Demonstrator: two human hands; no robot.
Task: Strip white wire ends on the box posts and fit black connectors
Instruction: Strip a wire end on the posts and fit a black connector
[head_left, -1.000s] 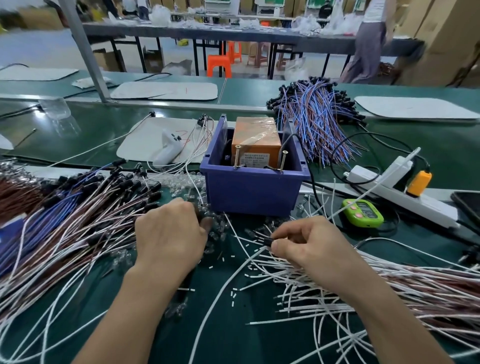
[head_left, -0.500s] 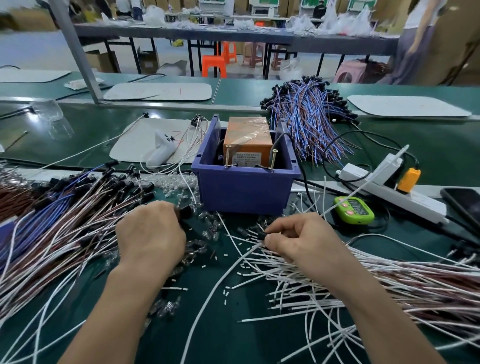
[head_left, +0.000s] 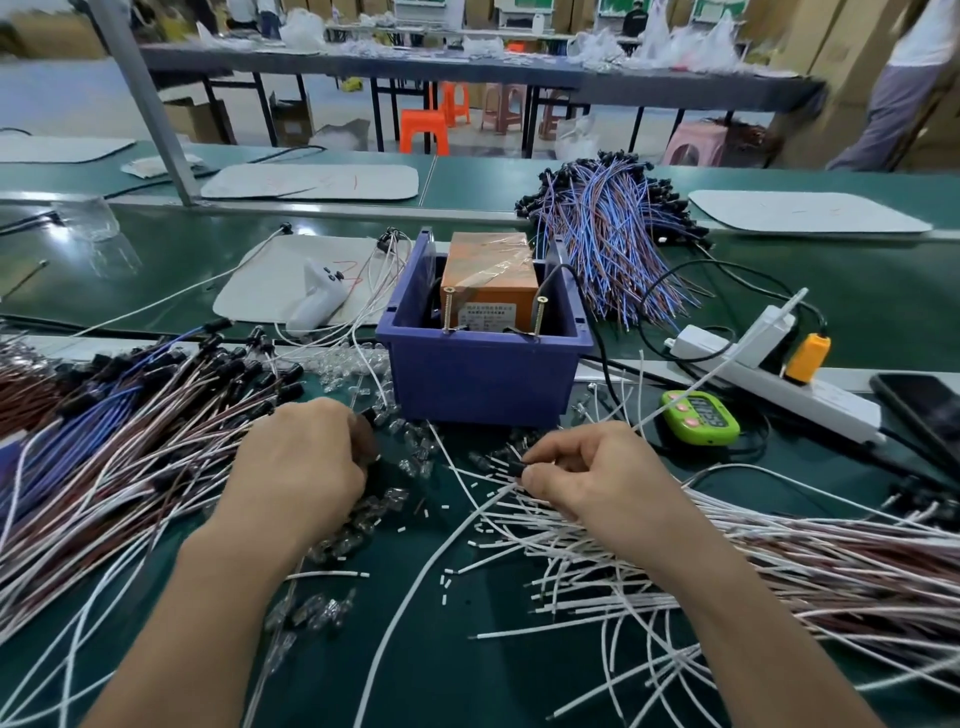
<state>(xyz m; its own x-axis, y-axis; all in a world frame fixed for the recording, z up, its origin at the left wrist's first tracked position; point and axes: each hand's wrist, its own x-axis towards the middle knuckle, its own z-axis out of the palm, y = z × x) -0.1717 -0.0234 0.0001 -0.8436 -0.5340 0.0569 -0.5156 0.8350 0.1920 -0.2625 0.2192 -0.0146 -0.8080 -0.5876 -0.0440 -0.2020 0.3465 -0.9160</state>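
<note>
A purple box (head_left: 483, 379) stands in front of me with two brass screw posts (head_left: 448, 307) on its near rim and an orange block inside. My right hand (head_left: 592, 475) pinches a small black connector (head_left: 517, 466) at its fingertips, over a spread of loose white wires (head_left: 597, 525). My left hand (head_left: 298, 467) lies knuckles up, fingers curled down into a heap of clear and black small parts (head_left: 410, 447); whatever it holds is hidden. Short white insulation bits (head_left: 444, 579) litter the green mat.
Finished wires with black connectors (head_left: 130, 426) fan out at the left. A blue and brown wire bundle (head_left: 608, 234) lies behind the box. At the right are a white power strip (head_left: 779, 384), a green timer (head_left: 701, 415) and a phone (head_left: 919, 410). A white tool (head_left: 317, 301) rests on a mat.
My left hand slid slightly left and toward me over the small parts. My right hand stayed put over the white wires, still pinching at its fingertips.
</note>
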